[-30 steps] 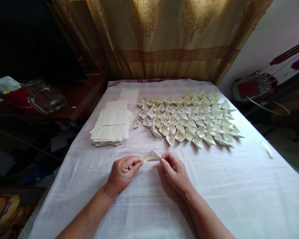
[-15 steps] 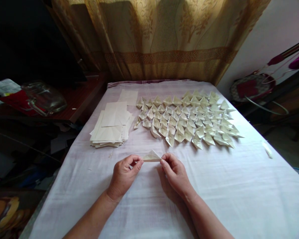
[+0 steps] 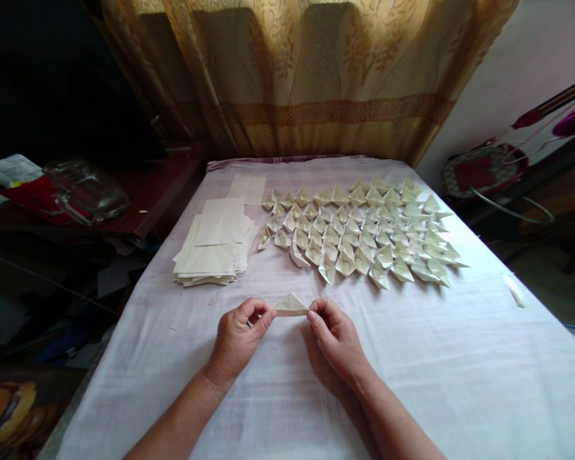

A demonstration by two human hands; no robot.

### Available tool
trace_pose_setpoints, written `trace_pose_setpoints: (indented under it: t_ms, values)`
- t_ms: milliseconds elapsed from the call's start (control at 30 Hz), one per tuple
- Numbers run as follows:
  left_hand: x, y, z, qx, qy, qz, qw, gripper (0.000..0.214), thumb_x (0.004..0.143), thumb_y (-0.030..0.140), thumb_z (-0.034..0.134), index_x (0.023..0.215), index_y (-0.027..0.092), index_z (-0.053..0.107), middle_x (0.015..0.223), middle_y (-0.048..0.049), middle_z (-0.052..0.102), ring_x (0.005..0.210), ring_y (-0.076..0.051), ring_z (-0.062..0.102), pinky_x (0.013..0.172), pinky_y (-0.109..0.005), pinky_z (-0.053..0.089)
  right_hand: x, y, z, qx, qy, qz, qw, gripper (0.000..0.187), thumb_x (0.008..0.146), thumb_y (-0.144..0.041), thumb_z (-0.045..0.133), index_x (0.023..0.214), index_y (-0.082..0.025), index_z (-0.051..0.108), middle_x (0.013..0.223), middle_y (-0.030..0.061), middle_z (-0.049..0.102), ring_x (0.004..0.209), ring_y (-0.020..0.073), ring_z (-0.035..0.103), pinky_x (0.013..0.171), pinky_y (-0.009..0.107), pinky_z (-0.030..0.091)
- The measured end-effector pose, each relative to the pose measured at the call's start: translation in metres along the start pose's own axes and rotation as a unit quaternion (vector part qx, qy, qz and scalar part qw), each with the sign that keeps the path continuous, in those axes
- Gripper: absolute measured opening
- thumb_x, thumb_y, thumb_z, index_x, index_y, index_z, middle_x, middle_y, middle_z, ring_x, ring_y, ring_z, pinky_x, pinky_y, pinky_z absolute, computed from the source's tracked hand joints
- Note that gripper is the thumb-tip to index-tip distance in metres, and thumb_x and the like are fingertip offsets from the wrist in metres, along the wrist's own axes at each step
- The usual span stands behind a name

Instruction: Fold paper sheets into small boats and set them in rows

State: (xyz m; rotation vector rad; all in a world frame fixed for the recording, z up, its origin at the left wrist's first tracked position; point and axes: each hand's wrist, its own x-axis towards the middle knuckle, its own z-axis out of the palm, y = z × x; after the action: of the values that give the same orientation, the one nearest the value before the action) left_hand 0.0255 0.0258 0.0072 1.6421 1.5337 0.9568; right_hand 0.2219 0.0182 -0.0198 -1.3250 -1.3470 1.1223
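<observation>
A small cream folded paper piece [image 3: 291, 304] is held just above the white cloth [image 3: 460, 370], one end in each hand. My left hand [image 3: 237, 342] pinches its left tip between thumb and forefinger. My right hand [image 3: 336, 342] pinches its right tip the same way. Beyond them lie several finished folded paper pieces [image 3: 364, 233] in rows. A stack of flat cream paper sheets [image 3: 215, 246] sits at the left of the cloth.
A gold patterned curtain [image 3: 311, 76] hangs behind the table. At the left, a dark wooden shelf [image 3: 144, 191] carries a glass jug [image 3: 84, 190] and papers. A small white scrap [image 3: 514, 289] lies near the cloth's right edge. Clutter stands at the right.
Both hands and the folded piece have stayed in nearly the same spot; the piece has tilted a little flatter between the fingertips.
</observation>
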Motion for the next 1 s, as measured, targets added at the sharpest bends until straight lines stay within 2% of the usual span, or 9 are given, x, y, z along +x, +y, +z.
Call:
trace_pose_setpoints:
  t_ms: [133,233,333,433,600,833,1000]
  values:
    - [0.0009,0.0007,0.0018,-0.042,0.017,-0.033,0.998,0.018,0.079,0.038,0.066,0.079,0.02,0.064,0.066,0.0014,0.066,0.058,-0.012,0.059,0.056,-0.02,0.046,-0.0006,0.0012,0.0002,0.001,-0.007,0.001,1.0,0.02,0.089,-0.038,0.052,0.079,-0.021,0.052,0.065,-0.0031,0.049,0.057,0.0129,0.044,0.053,0.024,0.037]
    - [0.0029,0.0009,0.0016,-0.089,-0.002,-0.07,0.994,0.026,0.078,0.04,0.063,0.092,0.018,0.066,0.07,-0.0005,0.069,0.058,-0.014,0.061,0.055,-0.022,0.048,-0.0006,0.0023,-0.0004,0.0,-0.006,-0.003,1.0,0.02,0.089,-0.039,0.052,0.079,-0.021,0.052,0.066,-0.0032,0.048,0.057,0.0126,0.044,0.053,0.024,0.037]
    - [0.0054,0.0005,0.0008,-0.128,-0.03,-0.099,0.986,0.028,0.079,0.042,0.059,0.091,0.017,0.064,0.069,-0.001,0.069,0.053,-0.013,0.06,0.054,-0.023,0.049,-0.0006,0.0028,-0.0006,-0.001,-0.005,-0.009,1.0,0.02,0.089,-0.038,0.053,0.079,-0.021,0.053,0.066,-0.0029,0.049,0.059,0.0129,0.045,0.055,0.024,0.037]
    - [0.0068,-0.0016,0.0018,-0.147,-0.012,-0.109,0.983,0.026,0.078,0.041,0.059,0.093,0.019,0.058,0.066,0.0021,0.067,0.05,-0.012,0.059,0.053,-0.022,0.049,-0.0011,0.003,0.0004,-0.003,-0.012,-0.012,1.0,0.019,0.09,-0.037,0.053,0.079,-0.021,0.053,0.067,-0.0025,0.05,0.06,0.0133,0.046,0.055,0.024,0.037]
    - [0.0059,-0.006,0.0061,-0.105,0.006,-0.087,0.991,0.023,0.081,0.042,0.057,0.082,0.019,0.062,0.07,0.0004,0.069,0.052,-0.011,0.059,0.053,-0.022,0.048,-0.002,0.0049,0.0027,0.001,-0.016,-0.003,1.0,0.017,0.091,-0.035,0.052,0.08,-0.021,0.052,0.067,-0.0032,0.049,0.059,0.0126,0.044,0.054,0.024,0.036]
    - [0.0041,-0.0069,0.0019,-0.077,-0.01,-0.06,0.995,0.026,0.079,0.041,0.063,0.084,0.018,0.072,0.071,-0.0011,0.071,0.057,-0.013,0.06,0.056,-0.022,0.049,-0.0003,0.0066,0.0014,-0.004,0.023,-0.007,1.0,0.019,0.09,-0.037,0.053,0.08,-0.021,0.054,0.068,-0.0021,0.054,0.062,0.0141,0.05,0.058,0.024,0.04]
    - [0.0028,-0.0038,-0.0012,0.004,0.004,0.03,1.0,0.023,0.086,0.036,0.057,0.081,0.02,0.073,0.077,-0.003,0.073,0.072,-0.016,0.066,0.068,-0.024,0.051,-0.0005,0.0053,0.0014,-0.01,0.023,-0.005,1.0,0.019,0.089,-0.037,0.053,0.079,-0.021,0.054,0.067,-0.0022,0.055,0.062,0.0143,0.051,0.058,0.024,0.041]
